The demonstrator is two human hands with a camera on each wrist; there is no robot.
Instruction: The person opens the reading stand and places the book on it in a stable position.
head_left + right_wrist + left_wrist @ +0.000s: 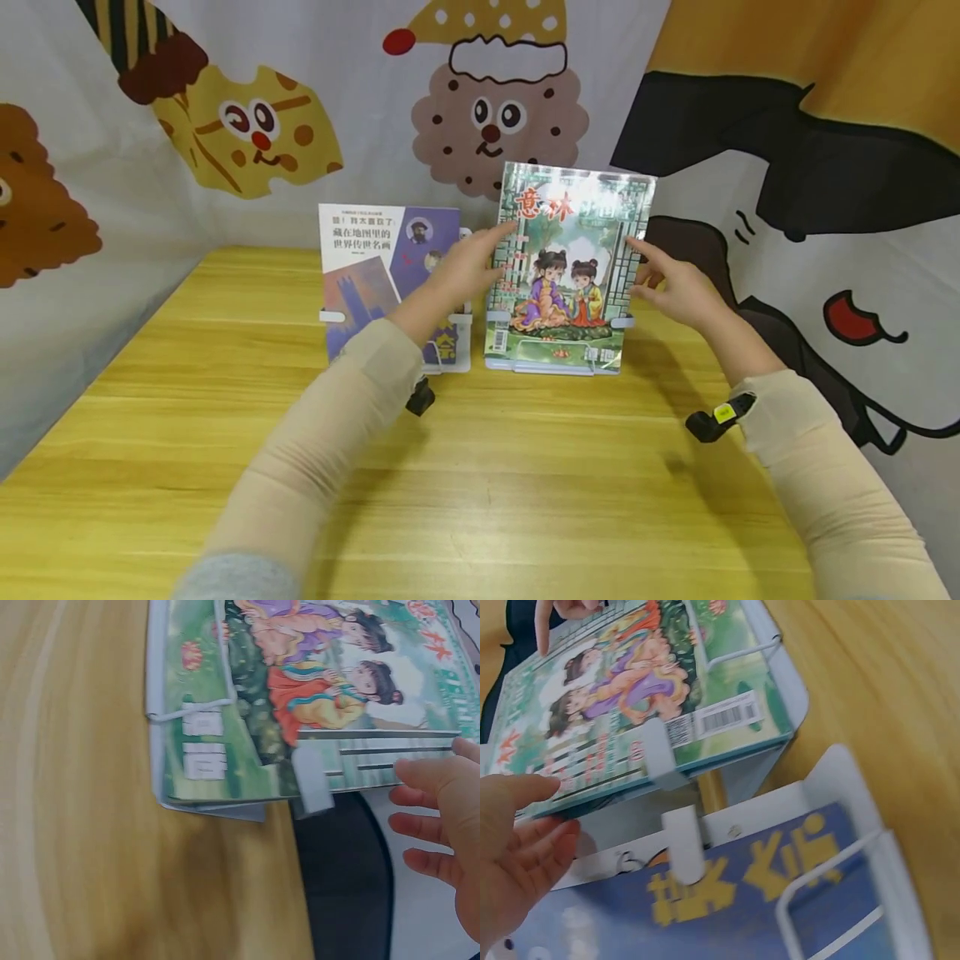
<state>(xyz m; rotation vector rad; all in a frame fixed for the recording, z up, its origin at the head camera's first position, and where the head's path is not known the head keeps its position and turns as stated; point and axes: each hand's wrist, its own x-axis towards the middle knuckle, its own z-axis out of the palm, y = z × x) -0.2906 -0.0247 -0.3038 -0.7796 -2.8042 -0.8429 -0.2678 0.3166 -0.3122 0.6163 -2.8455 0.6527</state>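
Note:
A green illustrated magazine (pixel 570 283) stands upright on a clear book stand (pixel 622 322), its cover showing two cartoon children. At its left edge my left hand (pixel 472 262) holds it; the left wrist view shows one digit over the cover and other fingers (pixel 544 844) behind the edge. My right hand (pixel 678 287) is at the opposite edge, a digit (pixel 424 776) on the cover's border and lower fingers spread loosely behind. Small white clips on the stand overlap both side edges of the magazine. To its left, a purple and white book (pixel 360 242) leans on a second stand (pixel 465 333).
Both stands rest toward the back of a wooden table (pixel 480 475). A curtain (pixel 360 50) printed with cartoon food characters hangs close behind them. My left forearm passes in front of part of the purple book. Each wrist wears a small black camera (pixel 708 425).

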